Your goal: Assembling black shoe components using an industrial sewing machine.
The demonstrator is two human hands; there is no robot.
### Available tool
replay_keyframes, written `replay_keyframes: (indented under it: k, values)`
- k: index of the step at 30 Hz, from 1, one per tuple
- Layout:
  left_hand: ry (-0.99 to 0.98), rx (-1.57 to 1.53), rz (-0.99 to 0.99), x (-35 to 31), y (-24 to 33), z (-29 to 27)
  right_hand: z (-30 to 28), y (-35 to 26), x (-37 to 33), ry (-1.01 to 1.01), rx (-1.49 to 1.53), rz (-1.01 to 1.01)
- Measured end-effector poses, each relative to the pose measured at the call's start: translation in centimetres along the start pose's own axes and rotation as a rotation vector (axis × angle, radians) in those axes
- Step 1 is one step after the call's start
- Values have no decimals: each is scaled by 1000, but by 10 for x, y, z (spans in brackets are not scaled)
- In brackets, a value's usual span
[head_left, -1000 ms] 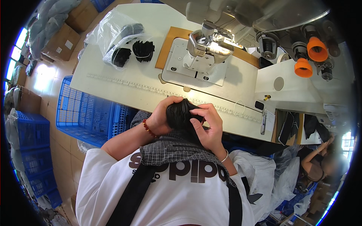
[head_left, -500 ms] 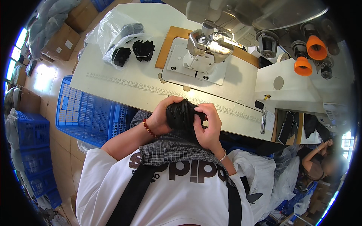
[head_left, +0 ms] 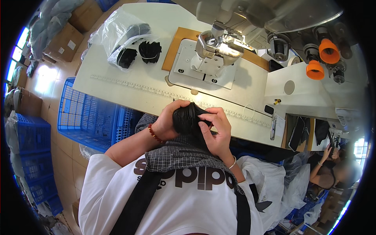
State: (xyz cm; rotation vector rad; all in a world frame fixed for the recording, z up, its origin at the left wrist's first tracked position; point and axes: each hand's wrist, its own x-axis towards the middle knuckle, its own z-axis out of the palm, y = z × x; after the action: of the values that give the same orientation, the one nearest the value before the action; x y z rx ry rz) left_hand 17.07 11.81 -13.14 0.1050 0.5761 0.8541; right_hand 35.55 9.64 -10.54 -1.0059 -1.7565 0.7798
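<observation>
A bundle of black fabric pieces (head_left: 185,119) is held up in front of the near table edge. My left hand (head_left: 167,121) is wrapped round its left side, the thumb at the top. On the other side, my right hand (head_left: 217,131) pinches the pieces' edge between thumb and fingers. Where the bundle's lower part meets my dark checked apron (head_left: 184,156), it is hard to make out. Ahead of my hands stands a sewing machine (head_left: 215,53) on the pale table (head_left: 129,96). A similar black bundle (head_left: 150,52), tied with a light band, sits at the table's far left.
Beside the tied bundle lies a clear plastic bag (head_left: 111,37) with dark pieces. A blue crate (head_left: 84,117) stands left of me. Scissors-like metal tool (head_left: 273,127) lies at the table's right. Orange thread cone holders (head_left: 328,50) are at upper right. Another person (head_left: 327,172) works at far right.
My right fingers have shifted slightly on the bundle's edge, while my left hand keeps its hold. At far right, the other person's hands have moved apart and lower.
</observation>
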Motion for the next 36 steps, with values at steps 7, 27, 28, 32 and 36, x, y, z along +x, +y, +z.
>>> replay_keyframes:
  k: [7, 27, 28, 32, 36]
  values:
    - [-28, -32, -48, 2, 2, -3, 5, 1, 0, 56, 34, -31]
    - [-22, 94, 27, 5, 2, -2, 3, 2, 2, -11, -182, -116]
    - [-54, 74, 36, 6, 2, 2, 4, 2, 3, -12, -182, -116]
    - [25, 94, 93, 10, 0, 21, 9, 2, 6, -7, -356, -41]
    - [78, 181, 140, 15, -1, 33, 11, 2, 8, 40, -390, 2]
